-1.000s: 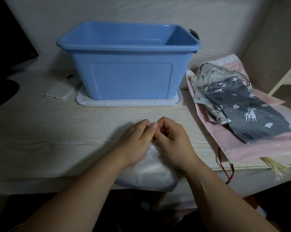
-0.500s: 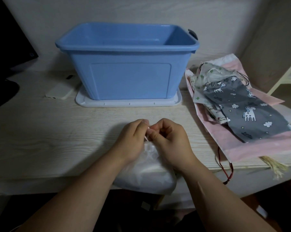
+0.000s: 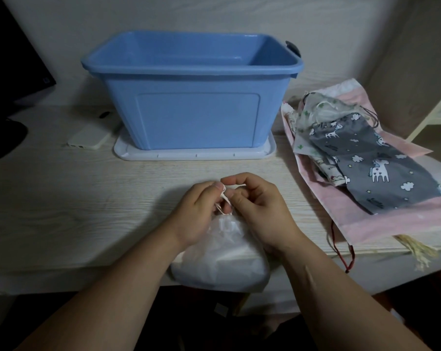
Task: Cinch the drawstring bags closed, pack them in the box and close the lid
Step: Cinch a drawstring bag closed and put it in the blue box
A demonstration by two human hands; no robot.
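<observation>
Desk (image 3: pixel 62 211): pale wood grain, dim light

Box (image 3: pixel 193 97): blue, open, at 12 o'clock from the hands, standing on its white lid (image 3: pixel 128 154), which lies flat on the desk

White bag (image 3: pixel 222 259): at 6 o'clock on the desk, its lower end hanging over the front edge, its neck gathered between the two hands

Cord (image 3: pixel 224 197): thin, white, looped out of the bag's neck

Left hand (image 3: pixel 201 209): fingers curled, thumb and forefinger pinching the cord at the neck

Right hand (image 3: pixel 260 206): just beside the left and touching it, fingertips closed on the cord's other strand

Bag pile (image 3: pixel 353 158): at 2 to 3 o'clock, well apart from the hands; a grey bag (image 3: pixel 381 173) with white unicorns on top, pale printed ones under it, all on a large pink bag (image 3: pixel 391 221) whose red cord (image 3: pixel 341 252) dangles over the desk edge

Phone (image 3: pixel 89 139): white, at 10 o'clock, left of the lid
</observation>
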